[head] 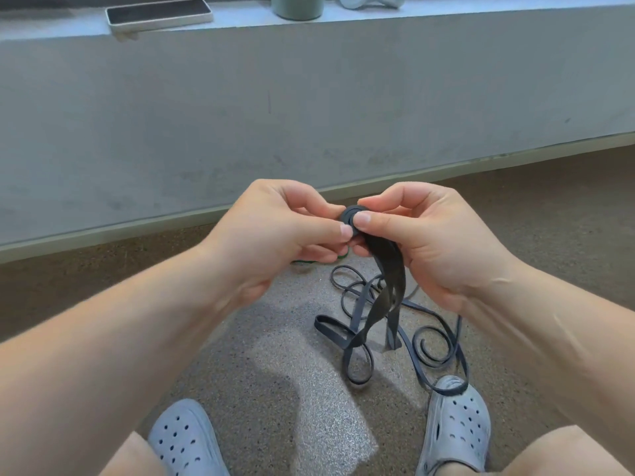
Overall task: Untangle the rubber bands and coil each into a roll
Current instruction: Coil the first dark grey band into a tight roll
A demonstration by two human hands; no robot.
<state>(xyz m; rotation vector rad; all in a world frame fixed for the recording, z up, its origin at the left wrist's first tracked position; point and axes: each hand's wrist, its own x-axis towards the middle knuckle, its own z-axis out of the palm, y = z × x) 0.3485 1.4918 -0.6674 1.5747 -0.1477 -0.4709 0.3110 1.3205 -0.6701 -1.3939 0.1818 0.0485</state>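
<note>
Both hands meet at mid-frame above the floor. Our left hand (275, 231) and right hand (422, 242) pinch one small dark roll (352, 214) between them, thumbs pressed on its near face and forefingers curled over the top. The spiral face of the roll is turned toward us, so its winding axis points roughly at the camera.

The unwound tail of this black rubber band (388, 286) leaves the roll on the right-hand side and hangs straight down below the grip, its long axis near vertical. It reaches the floor (292, 372), where it joins a loose tangle of bands (395, 338) lying below and slightly right of the grip, one strand touching the right clog (457, 427).

Judgement: coiling is in hand and early; most of the length is still free. Since the slack feeds from below on the right, we expect the right hand to guide it while the left turns the roll.

A sliver of green band (309, 262) shows just under the left hand.
</note>
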